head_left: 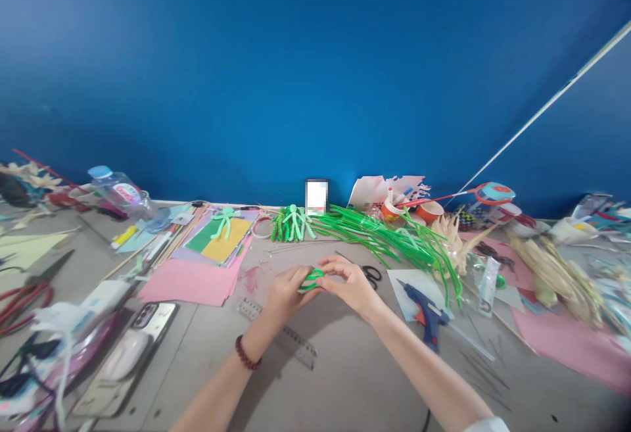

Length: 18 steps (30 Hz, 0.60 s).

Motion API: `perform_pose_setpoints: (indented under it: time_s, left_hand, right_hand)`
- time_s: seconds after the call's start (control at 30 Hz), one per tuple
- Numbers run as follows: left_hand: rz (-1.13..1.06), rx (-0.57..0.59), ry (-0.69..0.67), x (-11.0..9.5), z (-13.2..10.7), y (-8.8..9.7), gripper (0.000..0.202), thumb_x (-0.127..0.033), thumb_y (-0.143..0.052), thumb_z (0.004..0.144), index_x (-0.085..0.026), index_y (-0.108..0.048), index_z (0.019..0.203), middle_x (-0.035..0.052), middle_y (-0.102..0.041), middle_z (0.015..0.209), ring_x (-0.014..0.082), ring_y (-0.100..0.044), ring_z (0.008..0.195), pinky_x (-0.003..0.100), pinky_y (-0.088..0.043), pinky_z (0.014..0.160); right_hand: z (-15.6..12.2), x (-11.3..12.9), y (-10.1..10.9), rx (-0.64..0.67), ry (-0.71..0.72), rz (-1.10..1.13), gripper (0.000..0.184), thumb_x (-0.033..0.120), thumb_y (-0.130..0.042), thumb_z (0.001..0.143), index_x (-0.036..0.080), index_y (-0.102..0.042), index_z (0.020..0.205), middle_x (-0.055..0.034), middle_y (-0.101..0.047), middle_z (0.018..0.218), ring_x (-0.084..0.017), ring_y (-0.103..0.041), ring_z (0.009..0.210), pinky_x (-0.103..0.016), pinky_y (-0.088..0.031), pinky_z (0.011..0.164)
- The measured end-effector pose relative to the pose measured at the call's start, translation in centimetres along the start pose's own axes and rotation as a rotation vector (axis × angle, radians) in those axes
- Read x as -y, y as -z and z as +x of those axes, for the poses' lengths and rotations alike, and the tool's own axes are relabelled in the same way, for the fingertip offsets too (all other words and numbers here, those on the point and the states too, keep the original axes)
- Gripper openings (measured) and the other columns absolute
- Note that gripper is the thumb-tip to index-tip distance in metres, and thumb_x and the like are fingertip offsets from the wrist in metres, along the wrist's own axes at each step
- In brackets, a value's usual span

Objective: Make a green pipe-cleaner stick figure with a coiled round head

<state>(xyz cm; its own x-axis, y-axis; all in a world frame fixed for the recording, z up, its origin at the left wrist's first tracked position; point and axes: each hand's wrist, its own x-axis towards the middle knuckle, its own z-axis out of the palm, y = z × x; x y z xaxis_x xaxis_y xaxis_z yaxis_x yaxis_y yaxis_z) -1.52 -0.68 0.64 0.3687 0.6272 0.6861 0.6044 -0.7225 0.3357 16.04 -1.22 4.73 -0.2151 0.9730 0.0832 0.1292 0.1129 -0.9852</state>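
In the middle of the table, my left hand (288, 288) and my right hand (349, 283) meet around a bent green pipe cleaner (311, 278). The left fingers pinch it from the left, while the right thumb and fingertips press on its right end. Its loops show between the fingers; the rest is hidden. A clear ruler (300, 346) lies under and in front of my left wrist. Behind the hands stand several bundled green pipe-cleaner figures (293, 223). A long heap of green pipe cleaners (384, 233) stretches to the right.
Black scissors (372, 277) lie just beyond my right hand. To the right rests a blue glue gun (426, 313) on white paper. Pink paper (190, 281), a phone (128, 360) and red-handled scissors (24, 300) are on the left. A blue wall (276, 77) rises behind the table.
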Motion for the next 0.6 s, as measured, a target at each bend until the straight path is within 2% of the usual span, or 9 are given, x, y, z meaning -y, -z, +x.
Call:
perform_pose_setpoints:
  time_s: [0.07,0.17,0.27,0.37,0.47,0.6]
  left_hand:
    - [0.019,0.013,0.014,0.0,-0.04,-0.12,0.019,-0.032,-0.056,0.084,-0.019,-0.055,0.098,0.0044,-0.067,0.075,0.015,-0.064,0.065,0.022,-0.046,0.056]
    - [0.032,0.053,0.066,0.25,-0.3,-0.37,0.016,-0.033,-0.053,0.086,-0.019,-0.057,0.093,0.0037,-0.066,0.071,0.0143,-0.063,0.06,0.022,-0.045,0.053]
    - [-0.096,0.139,0.138,0.54,-0.55,-0.51,0.02,-0.036,-0.051,0.087,-0.019,-0.058,0.094,0.0036,-0.067,0.075,0.0138,-0.062,0.06,0.022,-0.046,0.052]
    - [-0.238,0.175,0.216,0.48,-0.51,-0.36,0.022,-0.035,-0.047,0.09,-0.019,-0.058,0.101,0.0054,-0.068,0.085,0.0137,-0.063,0.065,0.023,-0.048,0.056]
    - [-0.313,0.168,0.274,0.06,-0.16,-0.01,0.025,-0.032,-0.045,0.09,-0.018,-0.06,0.104,0.006,-0.067,0.084,0.0145,-0.061,0.069,0.024,-0.048,0.059]
    - [-0.331,0.182,0.317,-0.39,0.33,0.36,0.025,-0.03,-0.044,0.091,-0.019,-0.064,0.102,0.0024,-0.06,0.07,0.0131,-0.055,0.062,0.023,-0.043,0.054]
  right_hand:
    - [0.14,-0.09,0.05,-0.013,0.006,-0.01,0.014,0.035,-0.071,0.069,0.022,-0.072,0.075,-0.0041,-0.065,0.088,-0.02,-0.06,0.083,-0.032,-0.046,0.076]
    - [0.35,-0.35,0.13,-0.027,-0.013,-0.002,0.015,0.035,-0.069,0.07,0.02,-0.071,0.071,-0.0013,-0.063,0.075,-0.016,-0.058,0.07,-0.027,-0.045,0.065]
    - [0.58,-0.66,0.27,-0.033,-0.067,0.017,0.018,0.036,-0.068,0.07,0.018,-0.068,0.069,-0.0002,-0.061,0.071,-0.013,-0.055,0.065,-0.024,-0.042,0.061]
    - [0.75,-0.77,0.47,-0.02,-0.154,0.064,0.021,0.038,-0.068,0.07,0.017,-0.066,0.068,0.0016,-0.059,0.065,-0.011,-0.05,0.059,-0.023,-0.039,0.056]
    - [0.86,-0.62,0.59,0.007,-0.217,0.135,0.022,0.039,-0.067,0.07,0.017,-0.064,0.067,0.0028,-0.056,0.06,-0.011,-0.049,0.058,-0.022,-0.038,0.057]
    - [0.99,-0.52,0.55,0.036,-0.263,0.247,0.023,0.039,-0.069,0.067,0.016,-0.065,0.067,0.0018,-0.059,0.062,-0.011,-0.053,0.062,-0.024,-0.042,0.065]
